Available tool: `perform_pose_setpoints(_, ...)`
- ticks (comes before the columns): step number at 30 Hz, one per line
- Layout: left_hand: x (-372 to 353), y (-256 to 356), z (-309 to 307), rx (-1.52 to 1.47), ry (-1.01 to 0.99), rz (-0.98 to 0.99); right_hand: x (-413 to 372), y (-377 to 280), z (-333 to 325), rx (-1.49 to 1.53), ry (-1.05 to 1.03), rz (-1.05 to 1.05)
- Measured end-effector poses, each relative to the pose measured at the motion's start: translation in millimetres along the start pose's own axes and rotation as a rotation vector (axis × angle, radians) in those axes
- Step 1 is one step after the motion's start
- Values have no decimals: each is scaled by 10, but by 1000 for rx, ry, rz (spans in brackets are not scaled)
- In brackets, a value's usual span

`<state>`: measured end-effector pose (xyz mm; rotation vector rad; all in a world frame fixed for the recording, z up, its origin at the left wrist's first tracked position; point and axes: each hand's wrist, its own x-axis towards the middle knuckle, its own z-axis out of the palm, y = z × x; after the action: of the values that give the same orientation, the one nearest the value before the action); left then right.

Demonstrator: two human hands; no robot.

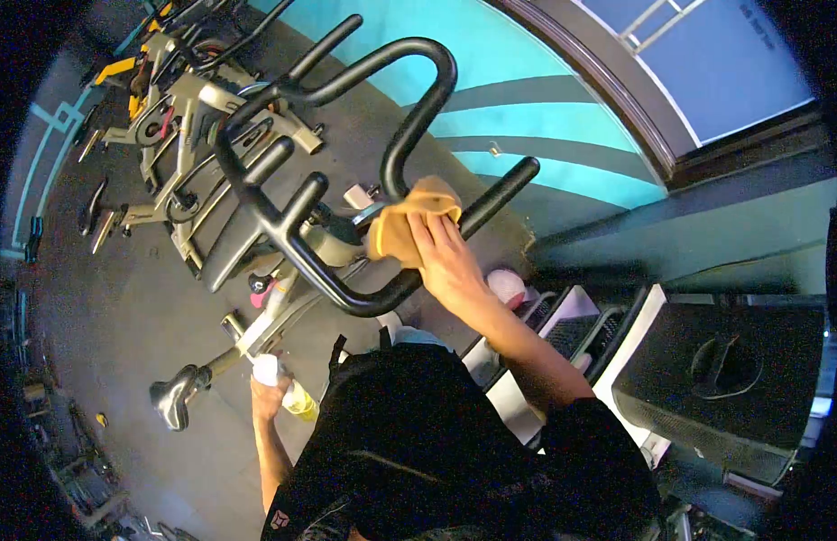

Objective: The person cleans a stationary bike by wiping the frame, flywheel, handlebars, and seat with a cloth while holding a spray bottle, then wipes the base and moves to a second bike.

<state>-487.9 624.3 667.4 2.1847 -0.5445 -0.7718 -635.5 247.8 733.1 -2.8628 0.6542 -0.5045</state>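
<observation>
Right hand (450, 263) presses crumpled tan cloth (400, 238) against curved handlebar (422, 122).

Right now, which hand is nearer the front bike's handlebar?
Right. The right hand is at the handlebar, on the orange cloth laid over it. The left hand is away from it, lower left in the view, holding the spray bottle.

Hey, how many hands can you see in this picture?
2: the right hand holds a tan cloth on the black handlebar; the left hand, lower left, grips a spray bottle. More could be hidden in shadow.
</observation>
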Motion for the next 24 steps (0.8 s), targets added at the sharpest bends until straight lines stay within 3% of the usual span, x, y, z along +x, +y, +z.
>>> perform_pose_setpoints(2, 22, 114, 9, -135, 21, -46, -225, 148, -172, 203, -23, -137)
perform_pose_setpoints(3, 79, 31, 51, -25, 69, 49, -329, 168, -310, 199, -24, -136)
perform_pose_setpoints(6, 81, -14, 35, 55, 28, 24, -747, 477, -620, 539, -259, 201)
perform_pose_setpoints(7, 76, 46, 39, -6, -8, -127, -984, 765, -646, 683, -323, 368)
perform_pose_setpoints(8, 72, 13, 63, -6, -13, -135, -934, 702, -969, 921, -183, 662)
perform_pose_setpoints(10, 82, -90, 102, 83, 14, 19, -833, 575, -1618, 1454, 485, 1138)
perform_pose_setpoints(13, 65, -128, 126, 49, -5, -16, -909, 691, -2014, 1521, 874, 890)
perform_pose_setpoints(14, 64, -88, 119, 60, -10, -15, -921, 679, -2028, 1440, 882, 812)
perform_pose_setpoints(15, 50, -28, 125, 7, -31, -67, -811, 571, -2022, 1316, 742, 932)
perform_pose_setpoints(16, 39, 5, 113, -46, -50, -120, -657, 575, -1859, 1243, 621, 922)
perform_pose_setpoints(19, 44, 39, 79, -6, -70, -67, 102, 845, -887, 936, 360, 767)
perform_pose_setpoints(20, -4, 103, 57, 6, -87, -54, 362, 1036, -402, 872, 390, 779)
perform_pose_setpoints(22, -91, 306, 27, -27, -47, -51, 757, 1215, -96, 60, 594, 603)
perform_pose_setpoints(24, -206, 167, -39, -13, 34, -78, 944, 1308, -183, 60, 504, 696)
